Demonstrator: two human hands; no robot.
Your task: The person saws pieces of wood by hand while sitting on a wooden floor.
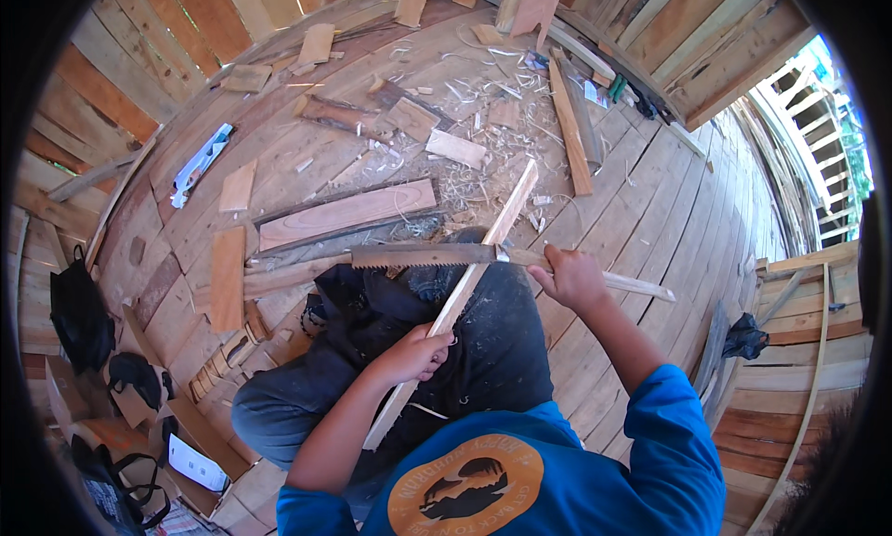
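My left hand (420,354) is closed around a long, narrow wooden strip (506,206), which slants across my lap from lower left to upper right. In my right hand (573,278) is the wooden handle of a handsaw (423,254). Its toothed blade points left and lies across the strip, teeth toward me. A pale stick (641,286) shows past my right hand; whether it belongs to the saw handle I cannot tell. Ahead of my knees, a wide plank (344,213) rests on a darker board.
Wood shavings (497,132) and several offcuts cover the plank floor ahead. A long board (570,127) lies at the far right, a blue-and-white package (200,164) at the left. Cardboard boxes (200,443) and a black bag (81,313) stand near the left wall.
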